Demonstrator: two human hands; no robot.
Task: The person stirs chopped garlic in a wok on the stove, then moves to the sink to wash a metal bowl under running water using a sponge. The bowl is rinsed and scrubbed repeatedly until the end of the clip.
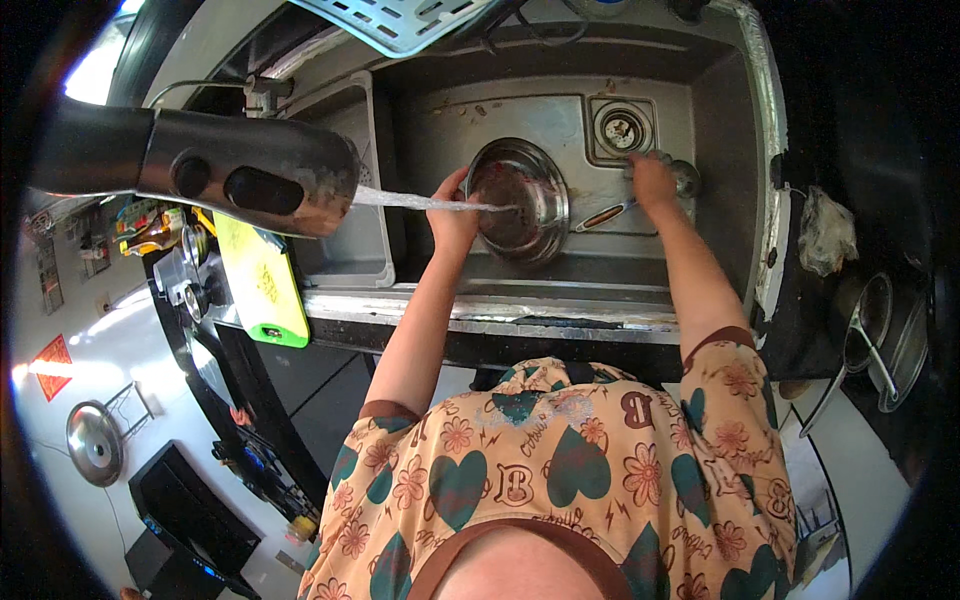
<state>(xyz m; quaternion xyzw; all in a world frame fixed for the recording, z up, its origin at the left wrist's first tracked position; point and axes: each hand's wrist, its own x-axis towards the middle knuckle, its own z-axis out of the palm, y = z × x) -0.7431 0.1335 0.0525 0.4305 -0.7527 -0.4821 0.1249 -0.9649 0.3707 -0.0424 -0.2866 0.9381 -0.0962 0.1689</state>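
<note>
While water jet [420, 201] hits steel bowl [520, 200], left hand [455, 215] grips rim; right hand [652, 180] clutches spoon [605, 214].

green cutting board [263, 281] | pan lid [93, 441] on floor | ladle [858, 345] | crumpled bag [826, 232]

Pretty clearly a home kitchen, everything's packed around a steel sink [560, 110]. A pull-out faucet head [240, 180] just left of the sink shoots water across into it, and there's a drain strainer [622, 128] in the sink's far corner. A steel basin [350, 190] sits inside its left part, with a yellow-green cutting board [262, 285] on the counter further left. Well off to the sink's right, a ladle and pots [880, 340] rest on a dark counter. A pan lid [93, 440] lies down-left.
</note>
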